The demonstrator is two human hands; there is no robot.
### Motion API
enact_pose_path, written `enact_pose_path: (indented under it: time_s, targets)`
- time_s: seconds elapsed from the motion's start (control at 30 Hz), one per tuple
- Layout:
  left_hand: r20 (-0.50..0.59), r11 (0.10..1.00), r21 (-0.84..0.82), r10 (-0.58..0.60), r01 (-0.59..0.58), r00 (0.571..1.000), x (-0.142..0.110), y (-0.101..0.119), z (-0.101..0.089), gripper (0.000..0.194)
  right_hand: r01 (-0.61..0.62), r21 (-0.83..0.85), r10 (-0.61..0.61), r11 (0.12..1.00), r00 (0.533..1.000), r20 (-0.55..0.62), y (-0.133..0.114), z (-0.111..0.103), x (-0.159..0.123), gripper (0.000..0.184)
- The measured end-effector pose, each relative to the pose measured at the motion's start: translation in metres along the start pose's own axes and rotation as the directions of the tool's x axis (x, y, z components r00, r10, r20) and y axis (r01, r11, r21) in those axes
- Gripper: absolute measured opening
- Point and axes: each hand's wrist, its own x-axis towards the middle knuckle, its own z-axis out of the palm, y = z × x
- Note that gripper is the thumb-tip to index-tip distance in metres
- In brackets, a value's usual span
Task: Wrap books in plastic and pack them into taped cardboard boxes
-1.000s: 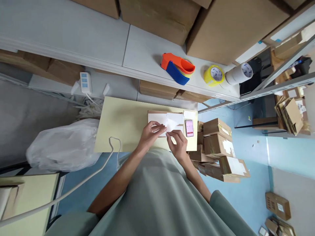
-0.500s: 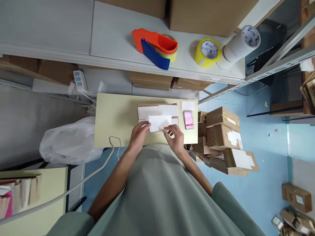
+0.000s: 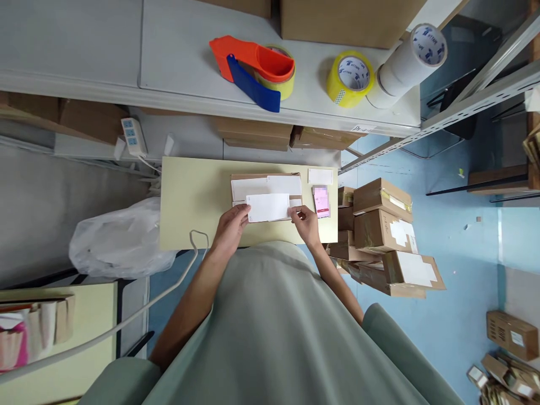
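A blank white paper label (image 3: 269,207) is stretched between my two hands, over a flat cardboard box (image 3: 296,197). My left hand (image 3: 230,226) pinches the label's left edge between thumb and fingers. At the opposite edge, the closed fingertips of my right hand (image 3: 306,225) grip the right side. Other white labels (image 3: 250,187) cover much of the box top, and the held one hides part of them. To the right on the pale yellow table (image 3: 194,197) lie a phone (image 3: 321,202) with a pink screen and another white label (image 3: 320,176).
Above the table's far side runs a grey shelf (image 3: 177,62) with an orange-and-blue tape dispenser (image 3: 253,70), a yellow tape roll (image 3: 349,79) and white rolls (image 3: 409,64). Cardboard boxes (image 3: 382,230) are stacked at the right. A plastic bag (image 3: 120,239) and a cable (image 3: 169,289) are at the left.
My right hand has shifted from the label's lower right part to its right edge. The label now lies straighter and flatter between both hands.
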Motion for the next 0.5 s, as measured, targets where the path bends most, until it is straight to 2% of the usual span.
enact_pose_path:
  time_s: [0.17,0.4,0.5]
  targets:
    - [-0.020,0.998,0.055,0.006,-0.005,1.000,0.008,-0.013,-0.006,0.059,0.010,-0.055,-0.011,0.998,1.000,-0.009,0.001,-0.001,-0.001,0.039]
    - [-0.111,0.985,0.169,0.035,-0.016,0.993,0.014,-0.040,-0.016,0.059,0.017,-0.108,-0.018,0.994,1.000,-0.007,0.011,0.003,-0.008,0.034]
    - [-0.119,0.988,0.153,0.044,-0.025,0.992,0.017,-0.044,-0.019,0.059,0.023,-0.119,-0.025,0.993,1.000,-0.016,0.013,0.005,-0.008,0.034]
